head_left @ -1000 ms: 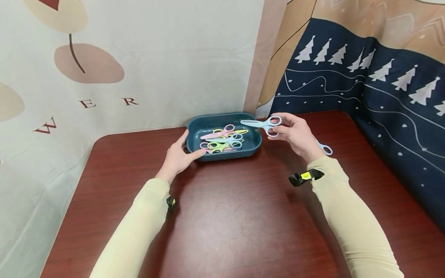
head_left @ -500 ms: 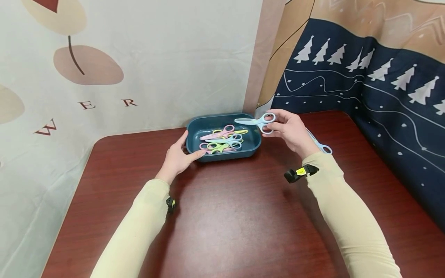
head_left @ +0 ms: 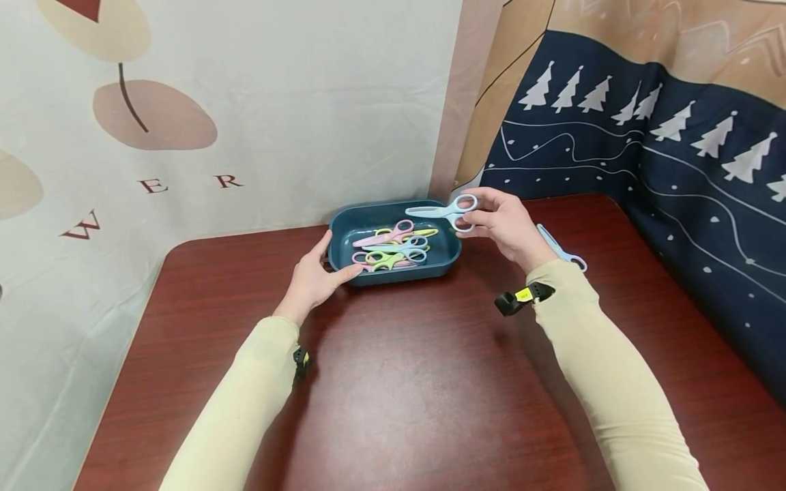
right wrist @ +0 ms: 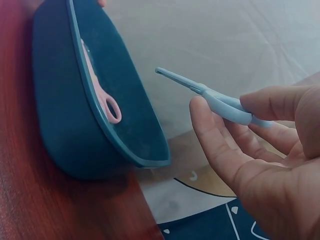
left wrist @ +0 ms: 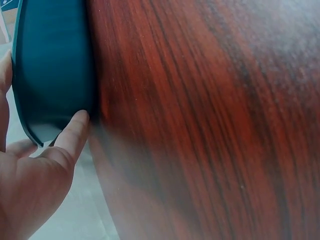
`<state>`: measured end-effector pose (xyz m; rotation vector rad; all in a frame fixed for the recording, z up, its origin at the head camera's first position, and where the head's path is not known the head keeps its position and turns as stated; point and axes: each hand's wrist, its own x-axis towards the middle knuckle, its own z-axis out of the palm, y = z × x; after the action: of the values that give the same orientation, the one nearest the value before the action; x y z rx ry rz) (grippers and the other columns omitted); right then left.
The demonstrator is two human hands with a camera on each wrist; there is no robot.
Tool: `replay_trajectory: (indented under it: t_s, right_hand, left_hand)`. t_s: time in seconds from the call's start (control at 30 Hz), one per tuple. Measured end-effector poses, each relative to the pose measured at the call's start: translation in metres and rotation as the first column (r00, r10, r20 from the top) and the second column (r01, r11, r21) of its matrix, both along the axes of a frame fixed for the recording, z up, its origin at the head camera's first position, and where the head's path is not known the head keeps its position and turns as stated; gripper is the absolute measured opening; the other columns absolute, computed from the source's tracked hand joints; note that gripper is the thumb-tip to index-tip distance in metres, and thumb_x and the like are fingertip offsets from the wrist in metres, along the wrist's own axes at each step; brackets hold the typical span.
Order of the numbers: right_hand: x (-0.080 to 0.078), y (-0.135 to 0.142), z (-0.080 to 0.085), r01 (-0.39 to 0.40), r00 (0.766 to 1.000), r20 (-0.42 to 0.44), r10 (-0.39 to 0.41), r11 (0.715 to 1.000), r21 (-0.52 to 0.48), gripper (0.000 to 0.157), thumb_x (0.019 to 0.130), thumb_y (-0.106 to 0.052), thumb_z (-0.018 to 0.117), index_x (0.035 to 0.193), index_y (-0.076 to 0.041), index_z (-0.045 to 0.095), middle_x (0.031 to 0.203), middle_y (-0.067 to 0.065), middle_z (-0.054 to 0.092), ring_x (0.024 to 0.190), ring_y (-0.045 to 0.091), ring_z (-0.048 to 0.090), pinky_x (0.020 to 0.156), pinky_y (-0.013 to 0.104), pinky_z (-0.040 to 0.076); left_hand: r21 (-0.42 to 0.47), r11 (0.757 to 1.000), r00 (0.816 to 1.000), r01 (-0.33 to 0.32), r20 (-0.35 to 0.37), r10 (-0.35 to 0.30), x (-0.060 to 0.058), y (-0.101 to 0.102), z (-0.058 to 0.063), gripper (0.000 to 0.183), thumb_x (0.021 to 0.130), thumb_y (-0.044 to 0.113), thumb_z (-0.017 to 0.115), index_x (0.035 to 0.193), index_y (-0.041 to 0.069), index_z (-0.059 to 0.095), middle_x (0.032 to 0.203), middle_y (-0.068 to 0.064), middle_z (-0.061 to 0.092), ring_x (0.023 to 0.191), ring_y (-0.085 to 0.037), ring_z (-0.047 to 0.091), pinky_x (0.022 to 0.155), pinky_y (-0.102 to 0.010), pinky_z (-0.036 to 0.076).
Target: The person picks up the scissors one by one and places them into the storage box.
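In the head view, my right hand (head_left: 506, 226) pinches light-blue scissors (head_left: 449, 213) by the finger loops. Their blades point left over the right back part of a dark teal tub (head_left: 413, 276). The right wrist view shows these scissors above the level of the rim, between thumb and fingers. My left hand (head_left: 310, 281) grips the tub's left end, with fingertips (left wrist: 80, 119) against the outer wall in the left wrist view. Inside the tub lie several scissors in a loose heap, among them pink scissors (head_left: 384, 236), green scissors (head_left: 385, 261) and blue ones.
Another pair of light-blue scissors (head_left: 557, 247) lies on the brown wooden table (head_left: 399, 382), right of the tub and partly behind my right wrist. A pale curtain (head_left: 295, 123) hangs behind the tub; a navy cloth with white trees (head_left: 614, 150) borders the right side.
My right hand has moved left with the light-blue scissors, from beside the tub's right end to over its inside. More of the scissors on the table shows. The left hand has stayed put.
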<state>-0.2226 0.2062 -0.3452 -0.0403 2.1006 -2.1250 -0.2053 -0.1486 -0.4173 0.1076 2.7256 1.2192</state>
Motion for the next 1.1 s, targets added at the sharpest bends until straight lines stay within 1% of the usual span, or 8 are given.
replay_trajectory:
  t_s: [0.2, 0.33, 0.57, 0.73, 0.97, 1.1]
  right_hand:
    - [-0.006, -0.004, -0.001, -0.013, 1.000, 0.003, 0.013, 1.000, -0.007, 0.043, 0.099, 0.007, 0.061, 0.142, 0.003, 0.056, 0.113, 0.011, 0.065, 0.086, 0.019, 0.072, 0.076, 0.033, 0.063]
    - [-0.009, -0.005, 0.000, -0.029, 0.999, 0.017, 0.029, 1.000, 0.004, 0.045, 0.100, 0.006, 0.060, 0.144, 0.005, 0.053, 0.116, 0.012, 0.064, 0.088, 0.018, 0.072, 0.078, 0.033, 0.062]
    - [-0.014, -0.010, 0.000, -0.040, 0.998, 0.045, 0.040, 0.999, 0.002, 0.043, 0.100, 0.005, 0.061, 0.142, 0.001, 0.056, 0.121, 0.015, 0.062, 0.089, 0.019, 0.072, 0.081, 0.036, 0.062]
    - [-0.017, -0.014, 0.000, -0.064, 0.997, 0.053, 0.064, 0.998, -0.004, 0.045, 0.100, 0.005, 0.062, 0.144, 0.003, 0.053, 0.122, 0.016, 0.061, 0.091, 0.020, 0.072, 0.081, 0.037, 0.062]
    - [-0.021, -0.021, -0.001, -0.080, 0.995, 0.063, 0.079, 0.997, 0.010, 0.043, 0.101, 0.004, 0.059, 0.143, 0.002, 0.054, 0.125, 0.016, 0.060, 0.094, 0.022, 0.071, 0.082, 0.037, 0.062]
    - [-0.023, -0.025, -0.001, -0.094, 0.993, 0.066, 0.094, 0.996, 0.006, 0.044, 0.101, 0.005, 0.058, 0.145, 0.004, 0.052, 0.125, 0.017, 0.059, 0.096, 0.023, 0.071, 0.081, 0.036, 0.062]
  left_hand:
    - [0.002, 1.000, 1.000, 0.001, -0.005, -0.001, -0.001, 0.000, 0.000, 0.106, 0.089, 0.051, 0.078, 0.168, 0.018, 0.014, 0.161, -0.022, 0.040, 0.141, -0.035, 0.046, 0.114, -0.053, 0.041]
    - [0.004, 1.000, 1.000, 0.000, -0.007, 0.000, -0.001, 0.000, -0.001, 0.106, 0.089, 0.050, 0.079, 0.167, 0.018, 0.015, 0.160, -0.021, 0.041, 0.139, -0.034, 0.047, 0.113, -0.052, 0.042]
    - [0.015, 1.000, 1.000, 0.004, -0.010, -0.004, -0.001, 0.000, -0.001, 0.107, 0.089, 0.050, 0.079, 0.167, 0.019, 0.014, 0.161, -0.020, 0.041, 0.139, -0.034, 0.048, 0.112, -0.052, 0.043]
    - [0.016, 1.000, 1.000, 0.005, -0.009, -0.005, -0.001, 0.000, -0.001, 0.107, 0.089, 0.051, 0.079, 0.168, 0.018, 0.013, 0.161, -0.020, 0.040, 0.140, -0.034, 0.047, 0.112, -0.052, 0.043]
    - [0.014, 1.000, 1.000, 0.004, -0.009, -0.004, -0.001, 0.001, -0.002, 0.108, 0.088, 0.053, 0.078, 0.168, 0.019, 0.013, 0.162, -0.019, 0.040, 0.140, -0.033, 0.047, 0.112, -0.052, 0.043]
    - [0.010, 1.000, 1.000, 0.005, -0.012, -0.005, 0.000, 0.001, -0.002, 0.108, 0.088, 0.052, 0.078, 0.167, 0.019, 0.013, 0.162, -0.019, 0.040, 0.139, -0.033, 0.048, 0.112, -0.052, 0.043]
